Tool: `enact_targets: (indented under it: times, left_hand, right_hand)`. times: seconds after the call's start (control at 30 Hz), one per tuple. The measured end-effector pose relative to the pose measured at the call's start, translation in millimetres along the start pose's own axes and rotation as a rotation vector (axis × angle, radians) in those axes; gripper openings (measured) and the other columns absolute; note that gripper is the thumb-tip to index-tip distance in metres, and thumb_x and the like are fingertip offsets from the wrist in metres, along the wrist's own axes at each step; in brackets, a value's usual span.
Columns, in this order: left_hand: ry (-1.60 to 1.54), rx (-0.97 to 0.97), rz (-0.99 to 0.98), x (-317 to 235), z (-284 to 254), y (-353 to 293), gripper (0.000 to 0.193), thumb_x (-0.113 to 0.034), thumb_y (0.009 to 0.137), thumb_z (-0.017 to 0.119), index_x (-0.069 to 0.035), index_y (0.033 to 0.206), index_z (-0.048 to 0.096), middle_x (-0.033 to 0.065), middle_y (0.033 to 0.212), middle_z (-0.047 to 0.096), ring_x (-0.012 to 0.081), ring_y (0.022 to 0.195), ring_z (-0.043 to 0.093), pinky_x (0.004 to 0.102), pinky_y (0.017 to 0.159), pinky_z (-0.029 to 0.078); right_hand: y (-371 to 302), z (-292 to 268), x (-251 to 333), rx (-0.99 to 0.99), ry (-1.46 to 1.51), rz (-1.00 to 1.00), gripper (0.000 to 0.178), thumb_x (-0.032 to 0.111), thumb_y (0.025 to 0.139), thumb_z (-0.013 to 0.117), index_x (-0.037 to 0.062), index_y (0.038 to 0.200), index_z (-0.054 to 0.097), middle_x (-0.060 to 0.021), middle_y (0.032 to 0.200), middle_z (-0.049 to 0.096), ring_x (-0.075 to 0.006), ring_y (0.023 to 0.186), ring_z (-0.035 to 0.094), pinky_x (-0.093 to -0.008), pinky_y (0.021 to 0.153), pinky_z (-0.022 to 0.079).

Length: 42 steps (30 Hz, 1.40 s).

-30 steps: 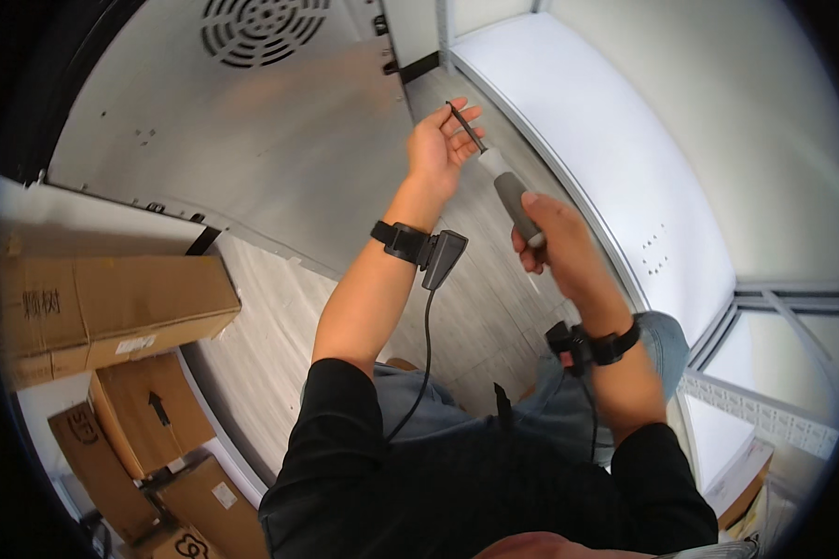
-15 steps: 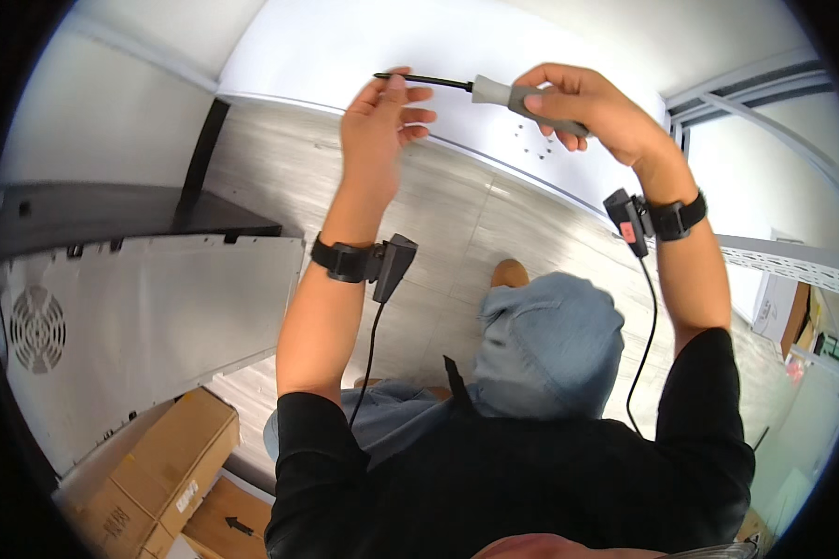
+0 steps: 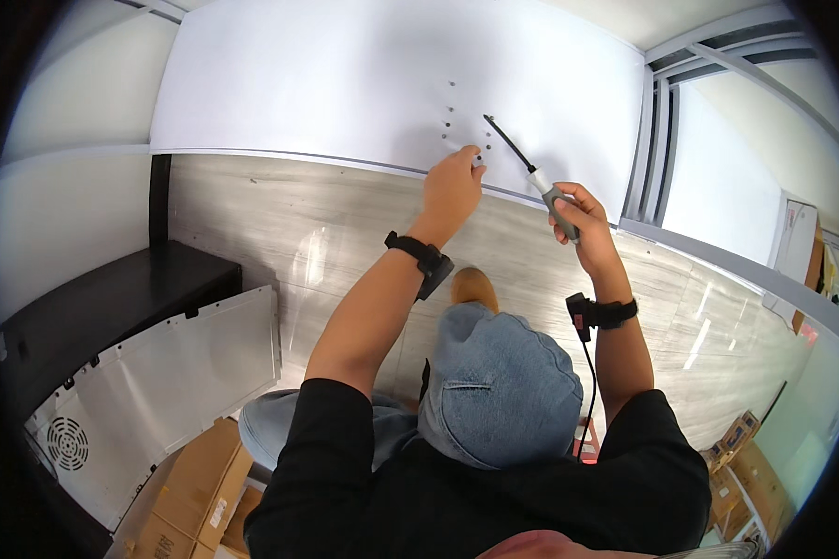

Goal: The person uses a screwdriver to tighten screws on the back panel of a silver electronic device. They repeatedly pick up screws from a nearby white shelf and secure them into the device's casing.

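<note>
Grey screwdriver (image 3: 539, 181), clasped by its handle (image 3: 553, 198) in the right hand (image 3: 587, 222), leaving the shaft (image 3: 512, 144) clear; left hand (image 3: 451, 193) at the screws (image 3: 448, 124), its pinch unclear to me.

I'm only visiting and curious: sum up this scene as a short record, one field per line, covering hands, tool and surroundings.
Left hand: over the white surface, fingers by small dark parts; grip unclear
Right hand: holds the screwdriver by its grey handle
Screwdriver shaft: dark, pointing away from the person
Small parts: several, scattered on the white surface
Left side: metal panel with round vent; cardboard box
</note>
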<state>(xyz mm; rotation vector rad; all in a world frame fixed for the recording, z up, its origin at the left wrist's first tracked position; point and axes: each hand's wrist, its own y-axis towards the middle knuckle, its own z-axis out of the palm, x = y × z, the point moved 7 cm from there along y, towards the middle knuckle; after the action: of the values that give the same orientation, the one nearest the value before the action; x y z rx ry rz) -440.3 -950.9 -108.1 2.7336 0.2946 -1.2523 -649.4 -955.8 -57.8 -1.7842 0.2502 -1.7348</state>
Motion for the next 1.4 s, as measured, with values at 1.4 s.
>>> enact_targets:
  times: [1.4]
  left_hand:
    - [-1.657,-0.903,-0.840,200,-165,-280,0.013,-0.008,0.097,0.043,-0.001,0.101,0.053,0.0126,0.097,0.062,0.0195,0.086,0.064,0.0292,0.081,0.056]
  right_hand:
    - [-6,342,-30,0.936,-1.091,-0.128,0.027,0.019,0.080,0.066,0.0069,0.104,0.065,-0.0012,0.071,0.055,-0.0090,0.058,0.046,-0.0235,0.051,0.036]
